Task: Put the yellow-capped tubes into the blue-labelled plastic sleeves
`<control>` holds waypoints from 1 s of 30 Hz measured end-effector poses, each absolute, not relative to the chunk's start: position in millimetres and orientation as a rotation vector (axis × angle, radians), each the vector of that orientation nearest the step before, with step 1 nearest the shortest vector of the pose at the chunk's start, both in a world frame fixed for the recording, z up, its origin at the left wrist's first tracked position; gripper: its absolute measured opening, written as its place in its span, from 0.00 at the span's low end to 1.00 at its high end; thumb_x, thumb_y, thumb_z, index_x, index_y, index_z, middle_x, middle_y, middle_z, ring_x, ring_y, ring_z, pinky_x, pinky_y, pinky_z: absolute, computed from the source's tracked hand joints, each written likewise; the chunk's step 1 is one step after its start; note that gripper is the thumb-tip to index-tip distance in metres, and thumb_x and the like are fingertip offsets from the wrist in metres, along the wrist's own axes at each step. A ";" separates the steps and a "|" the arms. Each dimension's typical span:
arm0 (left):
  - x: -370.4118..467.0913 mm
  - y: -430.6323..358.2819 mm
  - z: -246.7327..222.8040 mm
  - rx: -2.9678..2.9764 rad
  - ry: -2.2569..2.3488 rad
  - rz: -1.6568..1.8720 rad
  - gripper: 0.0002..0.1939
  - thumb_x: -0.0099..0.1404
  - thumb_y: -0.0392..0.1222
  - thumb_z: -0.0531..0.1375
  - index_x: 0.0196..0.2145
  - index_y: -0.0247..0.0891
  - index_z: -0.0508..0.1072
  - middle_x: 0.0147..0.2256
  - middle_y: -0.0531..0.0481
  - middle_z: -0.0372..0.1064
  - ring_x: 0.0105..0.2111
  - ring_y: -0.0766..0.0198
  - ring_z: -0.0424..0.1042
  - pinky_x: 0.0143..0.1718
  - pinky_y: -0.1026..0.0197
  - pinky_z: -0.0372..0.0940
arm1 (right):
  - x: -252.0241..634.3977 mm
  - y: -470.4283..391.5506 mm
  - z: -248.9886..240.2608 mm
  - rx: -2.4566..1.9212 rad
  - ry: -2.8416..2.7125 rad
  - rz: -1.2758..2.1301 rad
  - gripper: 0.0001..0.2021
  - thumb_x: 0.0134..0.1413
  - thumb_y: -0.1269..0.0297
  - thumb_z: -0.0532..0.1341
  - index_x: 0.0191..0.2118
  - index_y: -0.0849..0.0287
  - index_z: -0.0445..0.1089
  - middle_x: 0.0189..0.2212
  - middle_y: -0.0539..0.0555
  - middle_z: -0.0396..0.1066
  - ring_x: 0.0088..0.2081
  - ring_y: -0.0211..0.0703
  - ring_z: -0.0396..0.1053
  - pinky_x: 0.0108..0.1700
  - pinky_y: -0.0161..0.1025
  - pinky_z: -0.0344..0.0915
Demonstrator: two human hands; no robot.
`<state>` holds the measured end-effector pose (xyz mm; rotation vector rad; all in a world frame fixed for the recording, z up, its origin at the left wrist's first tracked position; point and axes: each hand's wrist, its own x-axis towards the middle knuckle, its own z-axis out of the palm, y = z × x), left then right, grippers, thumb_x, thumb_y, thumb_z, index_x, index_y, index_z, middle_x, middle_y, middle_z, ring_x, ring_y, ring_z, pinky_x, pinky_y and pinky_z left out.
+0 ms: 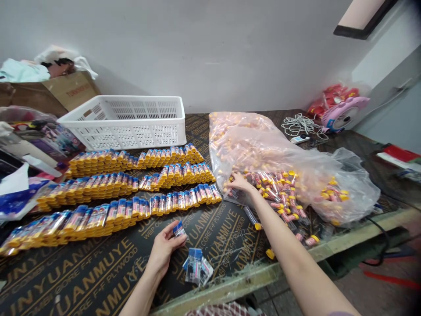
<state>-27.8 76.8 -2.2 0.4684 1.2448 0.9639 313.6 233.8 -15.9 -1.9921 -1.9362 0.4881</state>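
Observation:
Near the front of the table, my left hand (164, 246) is closed, pinching a small blue-topped plastic sleeve (179, 230) between thumb and fingers. A few similar flat sleeves (194, 265) lie loosely piled just right of it. My right hand (240, 182) reaches to the left edge of a heap of clear tubes with yellow caps (279, 188), which spill from a large clear plastic bag (243, 136). Its fingers are curled among the tubes; what they grip is hidden. One clear tube (251, 218) lies on the table beside my right forearm.
Stacked rows of blue-and-yellow wrapped tubes (95, 184) cover the left side. Behind them stands a white plastic basket (131, 131). A coiled white cable (302, 125) and a pink fan (345, 115) sit at back right. The table's front edge (256, 281) runs close by.

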 end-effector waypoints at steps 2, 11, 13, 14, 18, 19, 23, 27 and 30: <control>-26.7 75.7 -1.3 0.496 1.232 0.957 0.35 0.37 0.29 0.73 0.45 0.35 0.69 0.31 0.50 0.73 0.25 0.69 0.71 0.27 0.67 0.68 | 309.9 228.7 -16.5 -1.999 -2.015 0.496 0.17 0.60 0.60 0.58 0.53 0.60 0.63 0.52 0.58 0.64 0.49 0.48 0.66 0.49 0.52 0.66; -28.2 72.9 -0.3 0.514 1.243 0.959 0.21 0.38 0.34 0.71 0.30 0.34 0.68 0.23 0.53 0.71 0.22 0.68 0.71 0.27 0.65 0.69 | 312.9 180.2 -10.8 -1.888 -2.277 0.564 0.19 0.48 0.53 0.64 0.45 0.54 0.70 0.62 0.58 0.51 0.63 0.60 0.46 0.59 0.58 0.50; -32.3 73.1 -1.1 0.503 1.257 0.937 0.16 0.42 0.34 0.69 0.28 0.34 0.68 0.26 0.48 0.74 0.25 0.64 0.74 0.29 0.64 0.70 | 316.3 167.9 -8.8 -1.900 -2.307 0.565 0.18 0.46 0.52 0.64 0.43 0.55 0.71 0.63 0.59 0.50 0.64 0.62 0.44 0.57 0.60 0.50; -34.3 73.4 -1.5 0.494 1.266 0.926 0.15 0.43 0.34 0.69 0.28 0.33 0.68 0.28 0.46 0.75 0.26 0.63 0.75 0.30 0.64 0.70 | 317.7 161.3 -8.1 -1.908 -2.323 0.563 0.18 0.44 0.52 0.65 0.41 0.55 0.71 0.63 0.60 0.49 0.64 0.63 0.43 0.57 0.61 0.50; -39.4 75.3 -2.1 0.457 1.256 0.921 0.11 0.47 0.35 0.67 0.29 0.30 0.72 0.31 0.41 0.77 0.30 0.62 0.76 0.34 0.64 0.71 | 320.1 135.0 -6.8 -1.949 -2.367 0.500 0.21 0.36 0.55 0.69 0.40 0.55 0.71 0.64 0.61 0.47 0.64 0.66 0.41 0.55 0.68 0.46; -39.3 75.9 -2.1 0.451 1.250 0.930 0.11 0.46 0.35 0.68 0.28 0.30 0.73 0.31 0.42 0.77 0.30 0.63 0.76 0.35 0.65 0.71 | 319.8 129.5 -6.6 -1.957 -2.371 0.474 0.21 0.35 0.55 0.70 0.39 0.54 0.71 0.64 0.61 0.48 0.64 0.67 0.41 0.54 0.69 0.44; -33.8 78.5 -0.3 0.447 1.213 0.980 0.15 0.40 0.33 0.71 0.28 0.30 0.73 0.26 0.46 0.75 0.26 0.65 0.74 0.34 0.65 0.71 | 316.2 115.9 -4.0 -1.925 -2.384 0.384 0.18 0.37 0.55 0.69 0.37 0.54 0.73 0.61 0.60 0.53 0.62 0.65 0.46 0.55 0.65 0.46; -26.5 81.7 4.6 0.445 1.184 1.009 0.16 0.42 0.35 0.71 0.29 0.33 0.71 0.25 0.47 0.75 0.25 0.62 0.75 0.29 0.63 0.71 | 311.9 112.5 -2.5 -1.810 -2.405 0.339 0.07 0.43 0.60 0.66 0.31 0.55 0.73 0.50 0.59 0.64 0.53 0.58 0.59 0.50 0.54 0.57; -24.2 83.7 7.4 0.390 1.173 1.000 0.12 0.48 0.39 0.68 0.27 0.33 0.70 0.26 0.45 0.75 0.27 0.59 0.76 0.29 0.61 0.71 | 309.4 111.3 -5.9 -1.722 -2.430 0.354 0.06 0.40 0.64 0.66 0.29 0.55 0.72 0.37 0.57 0.68 0.41 0.52 0.65 0.42 0.46 0.62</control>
